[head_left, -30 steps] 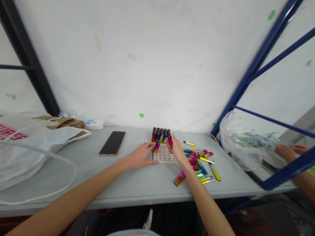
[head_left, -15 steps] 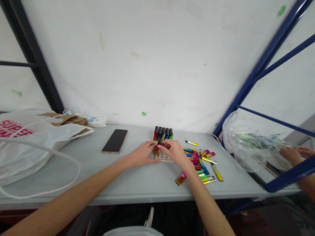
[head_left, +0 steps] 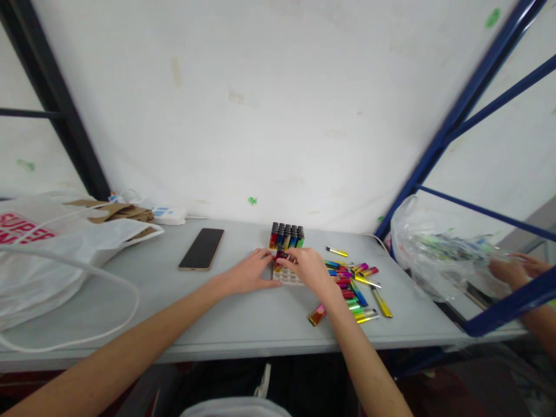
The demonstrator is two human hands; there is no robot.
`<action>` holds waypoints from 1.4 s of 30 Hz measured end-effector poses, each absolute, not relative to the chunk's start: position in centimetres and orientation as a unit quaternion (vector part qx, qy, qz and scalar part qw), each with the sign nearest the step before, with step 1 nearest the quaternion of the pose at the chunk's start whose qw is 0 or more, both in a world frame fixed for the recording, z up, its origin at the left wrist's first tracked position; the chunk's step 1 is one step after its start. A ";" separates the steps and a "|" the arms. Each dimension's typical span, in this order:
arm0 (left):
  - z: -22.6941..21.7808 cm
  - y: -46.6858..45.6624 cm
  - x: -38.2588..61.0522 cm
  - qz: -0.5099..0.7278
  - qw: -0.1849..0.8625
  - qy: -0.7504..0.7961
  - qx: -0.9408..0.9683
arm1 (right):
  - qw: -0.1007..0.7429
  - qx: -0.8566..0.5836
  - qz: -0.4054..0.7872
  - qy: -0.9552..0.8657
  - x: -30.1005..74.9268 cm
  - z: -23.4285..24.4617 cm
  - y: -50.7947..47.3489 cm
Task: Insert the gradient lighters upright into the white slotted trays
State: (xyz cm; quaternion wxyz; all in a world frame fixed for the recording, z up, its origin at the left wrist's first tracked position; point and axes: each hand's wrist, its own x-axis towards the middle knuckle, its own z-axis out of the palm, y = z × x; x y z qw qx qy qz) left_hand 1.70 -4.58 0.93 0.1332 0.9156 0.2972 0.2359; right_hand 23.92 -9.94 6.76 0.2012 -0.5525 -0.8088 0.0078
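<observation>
A white tray [head_left: 287, 279] with round cells lies on the grey table [head_left: 243, 318]; a row of colourful lighters [head_left: 287, 236] stands upright along its far side. My left hand [head_left: 251, 272] rests against the tray's left edge, its fingers lying flat on it. My right hand [head_left: 306, 267] is over the tray, fingers pinched on a lighter [head_left: 280, 255] that stands at the tray's near-left cells. A heap of loose lighters [head_left: 355, 285] lies just right of my right wrist, and one orange lighter [head_left: 317, 315] lies apart near my forearm.
A dark phone [head_left: 202, 248] lies left of the tray. A white plastic bag [head_left: 47, 255] and brown paper [head_left: 113, 212] fill the left end, with a power strip [head_left: 168, 215] behind. At the right, behind a blue frame [head_left: 499, 307], another person's hands [head_left: 510, 270] handle a clear bag [head_left: 430, 255].
My right hand has moved from the tray's far right side down and left over the cells, carrying a lighter there. My left hand has stayed at the tray's left edge.
</observation>
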 end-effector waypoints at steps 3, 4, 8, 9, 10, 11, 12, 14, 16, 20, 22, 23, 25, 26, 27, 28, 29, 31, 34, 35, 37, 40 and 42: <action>1.1 -4.7 1.7 0.239 0.132 0.294 0.916 | 0.185 -0.586 0.008 -0.789 23.7 6.7 -10.1; 1.2 -4.7 1.8 0.239 0.134 0.294 0.916 | 0.187 -0.583 0.018 -0.790 23.9 6.9 -10.2; 1.4 -4.9 1.8 0.236 0.143 0.299 0.914 | 0.234 -0.549 0.077 -0.799 26.8 9.4 -11.2; 1.4 -4.9 1.8 0.234 0.144 0.303 0.912 | 0.246 -0.541 0.094 -0.799 27.8 10.1 -11.7; 1.3 -4.8 1.8 0.233 0.144 0.308 0.911 | 0.261 -0.540 0.107 -0.793 28.9 10.8 -12.3; 1.2 -4.7 1.8 0.232 0.143 0.311 0.910 | 0.267 -0.535 0.114 -0.793 29.9 11.3 -13.0; 1.1 -4.7 1.8 0.232 0.141 0.313 0.910 | 0.272 -0.526 0.111 -0.798 30.8 11.6 -13.8; 1.0 -4.6 1.9 0.234 0.137 0.310 0.911 | 0.259 -0.503 0.108 -0.817 32.2 11.2 -15.6; 0.9 -4.5 1.8 0.236 0.134 0.305 0.913 | 0.222 -0.481 0.125 -0.839 33.0 9.7 -17.5; 0.9 -4.5 1.8 0.238 0.133 0.306 0.912 | 0.163 -0.470 0.123 -0.859 33.5 5.9 -20.3; 0.9 -4.5 1.8 0.238 0.134 0.306 0.912 | 0.172 -0.477 0.101 -0.856 33.4 4.7 -20.7; 1.0 -4.5 1.8 0.238 0.135 0.306 0.912 | 0.184 -0.478 0.095 -0.854 33.3 4.5 -20.6; 1.0 -4.6 1.9 0.240 0.138 0.307 0.911 | 0.222 -0.482 0.098 -0.842 33.0 4.6 -20.1; 1.0 -4.6 1.9 0.242 0.138 0.307 0.910 | 0.244 -0.486 0.109 -0.832 32.7 5.0 -19.7; 1.0 -4.7 1.9 0.243 0.139 0.307 0.910 | 0.264 -0.493 0.126 -0.820 32.5 5.4 -19.1; 1.0 -4.7 1.9 0.245 0.139 0.307 0.909 | 0.285 -0.499 0.146 -0.805 32.1 6.0 -18.5; 1.0 -4.7 1.9 0.247 0.139 0.306 0.909 | 0.307 -0.502 0.165 -0.791 31.8 6.5 -17.7; 1.0 -4.7 1.9 0.247 0.140 0.304 0.909 | 0.363 -0.496 0.186 -0.767 31.0 7.4 -15.9; 1.1 -4.7 1.9 0.247 0.142 0.299 0.911 | 0.459 -0.491 0.204 -0.711 29.6 8.0 -12.9; 1.1 -4.7 1.8 0.247 0.141 0.297 0.911 | 0.487 -0.493 0.219 -0.687 29.2 8.0 -12.0; 1.2 -4.8 1.8 0.249 0.139 0.296 0.912 | 0.530 -0.488 0.245 -0.649 28.3 7.8 -10.6; 1.3 -4.9 1.7 0.251 0.138 0.294 0.912 | 0.561 -0.456 0.277 -0.633 27.0 7.8 -9.8; 1.3 -4.9 1.7 0.253 0.136 0.294 0.912 | 0.562 -0.427 0.320 -0.632 26.2 7.9 -9.9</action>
